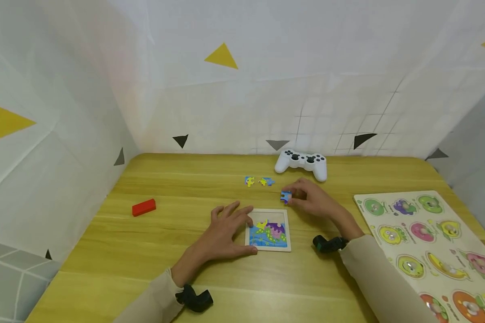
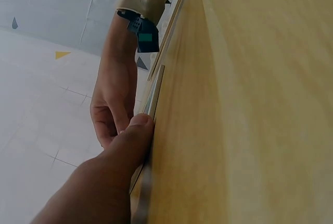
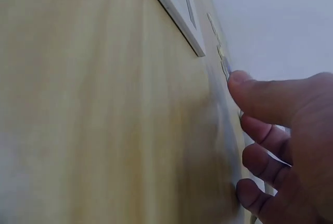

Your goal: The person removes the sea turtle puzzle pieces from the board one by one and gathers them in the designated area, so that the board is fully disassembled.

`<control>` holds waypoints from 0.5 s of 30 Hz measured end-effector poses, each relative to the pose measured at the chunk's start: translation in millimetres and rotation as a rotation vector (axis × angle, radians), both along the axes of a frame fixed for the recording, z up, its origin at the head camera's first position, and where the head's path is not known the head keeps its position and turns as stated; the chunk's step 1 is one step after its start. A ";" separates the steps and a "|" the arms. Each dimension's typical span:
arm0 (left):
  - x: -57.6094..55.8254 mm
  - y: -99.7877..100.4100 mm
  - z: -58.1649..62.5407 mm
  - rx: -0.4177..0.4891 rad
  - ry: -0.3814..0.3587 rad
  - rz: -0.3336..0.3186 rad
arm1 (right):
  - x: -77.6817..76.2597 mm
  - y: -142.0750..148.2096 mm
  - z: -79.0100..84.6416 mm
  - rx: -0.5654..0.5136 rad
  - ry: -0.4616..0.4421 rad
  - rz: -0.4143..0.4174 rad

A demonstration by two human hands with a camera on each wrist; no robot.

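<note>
A small jigsaw puzzle in a pale square frame point(image 1: 288, 233) lies on the table, its lower part filled with a blue, green and purple picture and its upper part bare. My left hand point(image 1: 226, 233) rests at the frame's left side, fingers spread, thumb point(image 2: 139, 122) at its edge. Just beyond the frame's upper right corner, my right hand point(image 1: 313, 199) pinches a blue puzzle piece point(image 1: 285, 196) between thumb and fingers. Farther back lie two loose pieces, a yellow-and-blue puzzle piece point(image 1: 249, 181) and another puzzle piece point(image 1: 266, 181) beside it.
A white game controller point(image 1: 303, 162) lies near the table's back edge. On the right is a large fruit-and-vegetable knob board point(image 1: 396, 211), close to my right forearm. A red block point(image 1: 143, 207) sits at the left. Pale sheeting hangs behind the table.
</note>
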State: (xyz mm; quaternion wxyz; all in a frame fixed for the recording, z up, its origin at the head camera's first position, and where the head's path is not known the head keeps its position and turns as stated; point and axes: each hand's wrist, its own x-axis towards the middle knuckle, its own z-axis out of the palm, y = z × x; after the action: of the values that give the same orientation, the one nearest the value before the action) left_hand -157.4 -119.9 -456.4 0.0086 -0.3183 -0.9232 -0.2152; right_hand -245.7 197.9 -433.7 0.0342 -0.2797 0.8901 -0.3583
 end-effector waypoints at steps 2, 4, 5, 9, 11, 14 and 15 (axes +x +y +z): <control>0.5 -0.3 -0.2 0.002 -0.002 0.001 | -4.2 -1.6 -0.2 0.016 -0.002 0.002; 0.6 -0.4 -0.4 0.004 -0.001 0.000 | -7.4 -3.5 0.0 0.023 0.003 0.002; 0.7 -0.4 -0.5 0.007 0.000 0.000 | -9.0 -4.5 0.1 0.025 0.003 0.000; 0.7 0.4 -0.4 0.015 0.006 -0.003 | -13.4 -8.0 1.5 0.044 0.013 -0.019; 0.7 0.4 -0.6 0.017 0.011 -0.003 | -15.5 -10.1 2.5 0.067 0.020 -0.036; 0.9 0.1 -1.3 0.022 0.007 -0.004 | -17.7 -12.6 3.4 0.094 0.032 -0.055; 1.1 -0.1 -1.6 0.022 0.005 -0.004 | -18.4 -13.6 3.5 0.099 0.036 -0.060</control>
State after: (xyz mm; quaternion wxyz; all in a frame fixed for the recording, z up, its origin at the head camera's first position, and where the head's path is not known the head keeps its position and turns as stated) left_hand -156.4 -120.1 -458.0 0.0139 -0.3205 -0.9201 -0.2246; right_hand -264.1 184.3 -430.1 0.0211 -0.2571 0.9152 -0.3097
